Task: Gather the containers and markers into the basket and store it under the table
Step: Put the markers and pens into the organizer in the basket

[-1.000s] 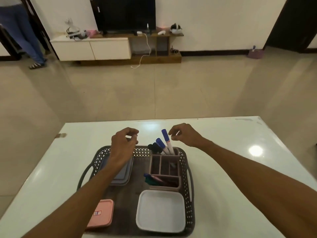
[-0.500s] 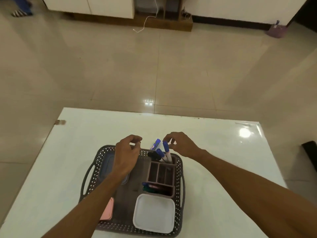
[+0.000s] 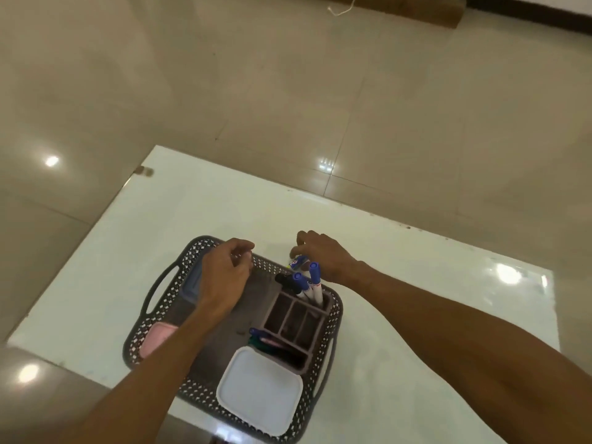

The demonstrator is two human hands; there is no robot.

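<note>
A dark perforated basket [image 3: 150, 318] sits on the white table [image 3: 198, 213]. Inside it are a white square container [image 3: 259, 389], a pink one [image 3: 157, 342], a blue-grey one [image 3: 189, 283] partly under my left arm, and a brown divided organizer [image 3: 296, 317]. Blue-capped markers [image 3: 314, 278] stand in its far compartment, and more markers [image 3: 272, 344] lie in its near one. My left hand [image 3: 224, 277] hovers over the basket's far left with its fingers curled and nothing seen in them. My right hand [image 3: 323, 257] is at the far rim, fingertips pinching a blue-labelled marker [image 3: 299, 261].
Tiled floor [image 3: 288, 107] surrounds the table on the far side and left. The basket's near edge reaches the table's front edge. A small brown mark [image 3: 142, 171] sits at the far left corner. A low wooden shelf base [image 3: 416, 8] is far off.
The view has tilted down and swung, so the room's back wall has left the frame. My right hand has lowered onto the blue-labelled marker at the far rim. The left hand stays over the basket.
</note>
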